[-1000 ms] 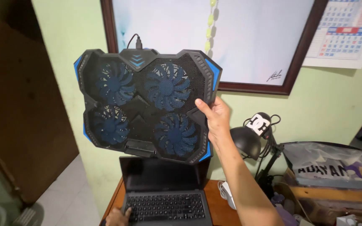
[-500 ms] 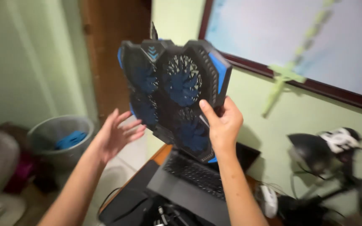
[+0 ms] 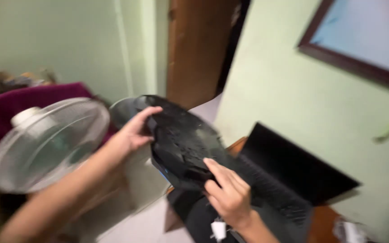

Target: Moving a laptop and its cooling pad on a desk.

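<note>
Cooling pad (image 3: 181, 144) gripped by left hand (image 3: 133, 132) and right hand (image 3: 228, 193), open laptop (image 3: 289, 180) beneath, standing fan (image 3: 48, 141) alongside.

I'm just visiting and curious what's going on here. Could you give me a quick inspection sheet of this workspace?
Surface: a brown wooden desk, only partly in view.
Job's things: a black cooling pad, blurred, held over the desk's edge.
Clutter: an open dark laptop on the desk; a small white item near the wrist, too blurred to tell.
Hands: left hand grips the pad's far end; right hand grips its near end.
Cables: nothing seen.
Surroundings: a pale standing fan, a maroon cloth, a wooden door, green walls, a framed picture.
</note>
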